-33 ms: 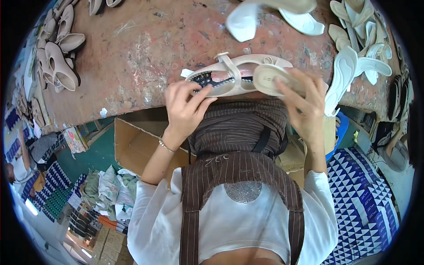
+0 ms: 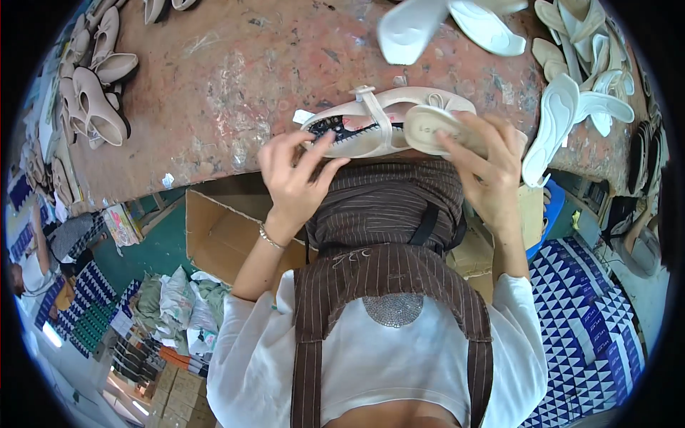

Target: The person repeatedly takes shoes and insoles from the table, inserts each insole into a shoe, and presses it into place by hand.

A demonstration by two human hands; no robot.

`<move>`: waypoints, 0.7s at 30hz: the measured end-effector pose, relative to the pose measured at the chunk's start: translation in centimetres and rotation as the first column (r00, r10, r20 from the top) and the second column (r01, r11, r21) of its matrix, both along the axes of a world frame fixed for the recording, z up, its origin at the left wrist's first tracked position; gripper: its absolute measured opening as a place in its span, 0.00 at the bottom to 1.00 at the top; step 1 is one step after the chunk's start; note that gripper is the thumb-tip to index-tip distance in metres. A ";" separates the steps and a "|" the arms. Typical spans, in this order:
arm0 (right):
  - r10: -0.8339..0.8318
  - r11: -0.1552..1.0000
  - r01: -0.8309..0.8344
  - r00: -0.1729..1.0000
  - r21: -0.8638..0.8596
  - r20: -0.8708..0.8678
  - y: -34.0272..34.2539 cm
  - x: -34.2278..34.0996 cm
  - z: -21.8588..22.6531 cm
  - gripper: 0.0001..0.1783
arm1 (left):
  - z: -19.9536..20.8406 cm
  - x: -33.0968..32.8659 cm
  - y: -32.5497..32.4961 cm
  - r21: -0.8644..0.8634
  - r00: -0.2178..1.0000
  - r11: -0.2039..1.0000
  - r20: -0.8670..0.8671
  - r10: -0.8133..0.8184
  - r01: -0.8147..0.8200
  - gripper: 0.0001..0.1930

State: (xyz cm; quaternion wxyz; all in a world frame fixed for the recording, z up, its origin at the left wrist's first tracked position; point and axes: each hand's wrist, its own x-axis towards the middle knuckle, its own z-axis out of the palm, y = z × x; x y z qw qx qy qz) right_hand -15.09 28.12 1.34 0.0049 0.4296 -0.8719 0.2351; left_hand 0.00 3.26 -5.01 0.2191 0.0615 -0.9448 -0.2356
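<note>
A pale beige strapped shoe (image 2: 364, 148) lies lengthwise at the near edge of the worktable, its dark, stitched-looking inside showing. My left hand (image 2: 289, 175) grips the shoe's left end, fingers over the rim and thumb low on the near side; the fingers partly hide that end. Between the fingers and thumb of my right hand (image 2: 492, 164) is a beige insole (image 2: 427, 127), its rounded end tilted up over the shoe's right part. The insole's other end is hidden by that hand. The shoe's strap (image 2: 377, 114) arches across its opening.
White insoles (image 2: 560, 107) lie at the right, and others (image 2: 407, 36) at the far edge. Finished-looking beige shoes (image 2: 96, 107) stand at the left. Below the worktable (image 2: 214, 93) is an open cardboard box (image 2: 221, 239); patterned blue-and-white boxes (image 2: 578, 335) are stacked at right.
My right hand has shifted the insole slightly left over the shoe. My left hand has moved a little left along the shoe's end. A far white insole has shifted slightly right.
</note>
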 end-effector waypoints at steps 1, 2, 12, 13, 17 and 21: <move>-0.005 1.000 0.005 1.000 -0.017 -0.001 -0.5 0.1 -0.6 0.20 | 0.0 0.5 0.3 0.065 0.995 0.994 -0.027 0.094 -0.092 0.22; 0.023 0.998 -0.021 0.999 -0.062 0.030 -1.2 0.1 -1.3 0.18 | -0.1 0.8 0.6 0.203 0.974 0.954 0.091 0.206 -0.221 0.24; 0.157 0.956 -0.079 0.950 -0.281 0.269 -7.7 0.3 -7.0 0.11 | -3.0 -2.6 0.1 0.707 0.946 0.630 0.200 0.256 -0.320 0.28; 0.162 0.954 -0.081 0.949 -0.287 0.270 -8.3 0.4 -7.3 0.12 | -3.1 -2.6 -0.1 0.735 0.950 0.604 0.207 0.233 -0.309 0.28; 0.195 0.948 -0.100 0.933 -0.302 0.303 -9.7 0.5 -7.6 0.09 | -3.3 -2.5 -0.5 0.746 0.959 0.605 0.192 0.206 -0.279 0.27; 0.227 0.931 -0.126 0.935 -0.343 0.274 -10.2 0.4 -7.9 0.09 | -3.4 -2.6 -0.5 0.753 0.947 0.578 0.206 0.245 -0.313 0.26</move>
